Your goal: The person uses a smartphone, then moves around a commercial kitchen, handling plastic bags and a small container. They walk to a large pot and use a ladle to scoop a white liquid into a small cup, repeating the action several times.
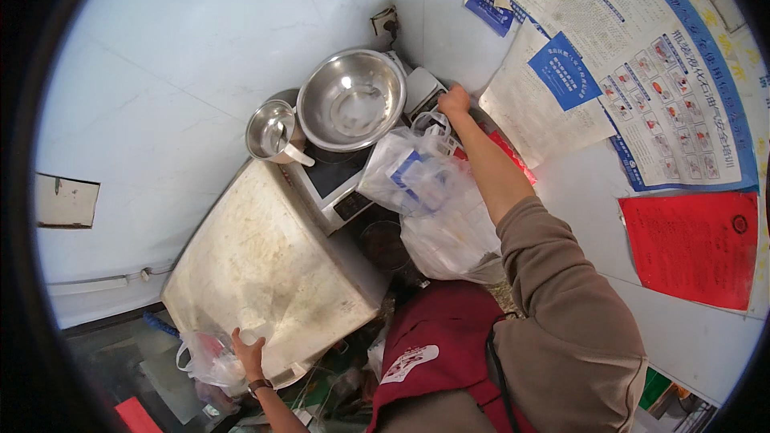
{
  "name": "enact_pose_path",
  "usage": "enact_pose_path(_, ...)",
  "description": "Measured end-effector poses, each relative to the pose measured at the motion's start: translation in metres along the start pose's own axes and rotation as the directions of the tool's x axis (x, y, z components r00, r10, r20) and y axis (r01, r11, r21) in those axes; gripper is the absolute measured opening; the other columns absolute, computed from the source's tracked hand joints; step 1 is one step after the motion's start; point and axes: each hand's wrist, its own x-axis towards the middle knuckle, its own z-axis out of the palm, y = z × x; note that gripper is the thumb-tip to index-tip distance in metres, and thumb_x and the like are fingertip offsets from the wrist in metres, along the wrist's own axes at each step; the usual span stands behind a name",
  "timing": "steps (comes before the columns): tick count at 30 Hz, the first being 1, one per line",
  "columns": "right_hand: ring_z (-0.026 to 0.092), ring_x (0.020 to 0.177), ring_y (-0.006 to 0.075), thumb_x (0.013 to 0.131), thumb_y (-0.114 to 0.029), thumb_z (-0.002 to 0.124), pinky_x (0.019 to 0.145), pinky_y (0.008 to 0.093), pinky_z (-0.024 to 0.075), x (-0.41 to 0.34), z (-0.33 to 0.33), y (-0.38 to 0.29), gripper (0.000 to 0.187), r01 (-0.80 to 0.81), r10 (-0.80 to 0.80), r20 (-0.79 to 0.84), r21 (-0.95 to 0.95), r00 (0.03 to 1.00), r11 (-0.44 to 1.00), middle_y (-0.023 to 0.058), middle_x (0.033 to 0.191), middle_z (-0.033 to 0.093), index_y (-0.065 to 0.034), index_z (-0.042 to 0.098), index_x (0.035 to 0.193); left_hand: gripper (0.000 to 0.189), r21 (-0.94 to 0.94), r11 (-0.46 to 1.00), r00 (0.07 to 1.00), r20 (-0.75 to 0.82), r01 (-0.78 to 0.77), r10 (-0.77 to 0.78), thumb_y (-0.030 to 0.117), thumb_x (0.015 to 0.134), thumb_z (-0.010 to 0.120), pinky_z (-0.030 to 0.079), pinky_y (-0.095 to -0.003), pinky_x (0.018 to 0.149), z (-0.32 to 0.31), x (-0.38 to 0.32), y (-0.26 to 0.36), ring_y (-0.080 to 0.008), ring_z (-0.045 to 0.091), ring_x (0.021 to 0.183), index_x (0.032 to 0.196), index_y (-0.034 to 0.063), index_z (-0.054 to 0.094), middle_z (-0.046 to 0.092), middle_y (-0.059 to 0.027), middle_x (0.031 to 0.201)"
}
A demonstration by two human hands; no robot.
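Observation:
My right hand reaches to a small white appliance in the corner; its fingers are partly hidden, so what it holds cannot be told. A metal basin stands on an induction cooker, just left of that hand. Beside the basin is a metal cup with a handle, with a utensil inside. Plastic bags lie below my right forearm. My left hand is at the lower edge of a stained white lid or top, thumb and fingers apart, around what may be a clear cup.
A plastic bag lies beside my left hand. A socket with a plug is on the wall behind the basin. Posters and a red sheet hang on the right wall. A dark round container stands below the cooker.

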Motion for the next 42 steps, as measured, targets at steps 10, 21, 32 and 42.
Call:
enact_pose_path(10, 0.072, 0.125, 0.0404, 0.089, -0.022, 0.069, 0.104, 0.0456, 0.0568, 0.026, 0.021, 0.046, 0.044, -0.116, 0.099, 0.403, 0.017, 0.910, 0.993, 0.0286, 0.131, 0.074, 0.0045, 0.076, 0.124, 0.092, -0.372, 0.719, 0.755, 0.067, -0.588, 0.652, -0.003, 0.078, 0.083, 0.054, -0.0480, 0.108, -0.038, -0.041, 0.388, -0.0297, 0.050, 0.144, 0.161, 0.0130, 0.047, 0.047, -0.0096, 0.157)
enact_pose_path(21, 0.074, 0.098, 0.0169, 0.101, -0.010, 0.070, 0.090, 0.0304, 0.0578, -0.199, -0.135, -0.003, 0.028, 0.421, -0.512, 0.014, 0.551, 0.859, 0.721, 0.0103, 0.117, 0.079, -0.0033, 0.075, 0.128, 0.090, -0.462, 0.458, 0.491, 0.054, -0.760, 0.870, 0.002, 0.076, 0.088, 0.045, -0.0432, 0.117, 0.077, 0.001, 0.573, -0.0300, 0.052, 0.140, 0.158, 0.0130, 0.052, 0.054, -0.0116, 0.148)
enact_pose_path(32, 0.064, 0.121, 0.0355, 0.084, -0.022, 0.087, 0.105, 0.0443, 0.0494, -0.238, -0.135, -0.052, 0.059, 0.682, -0.734, 0.077, 0.315, 0.675, 0.660, 0.0169, 0.126, 0.071, -0.0023, 0.066, 0.136, 0.091, -0.479, 0.493, 0.536, 0.053, -0.726, 0.842, 0.006, 0.076, 0.090, 0.044, -0.0449, 0.121, 0.095, 0.015, 0.555, -0.0350, 0.052, 0.143, 0.159, 0.0092, 0.051, 0.052, -0.0169, 0.150)
enact_pose_path(42, 0.067, 0.107, 0.0352, 0.081, -0.018, 0.089, 0.088, 0.0447, 0.0535, -0.368, -0.125, -0.028, 0.053, 0.510, -0.652, 0.152, 0.503, 0.743, 0.698, 0.0186, 0.121, 0.067, -0.0021, 0.062, 0.124, 0.091, -0.473, 0.488, 0.534, 0.043, -0.734, 0.844, 0.007, 0.079, 0.089, 0.043, -0.0441, 0.121, 0.099, 0.022, 0.540, -0.0353, 0.052, 0.142, 0.161, 0.0082, 0.049, 0.052, -0.0183, 0.148)
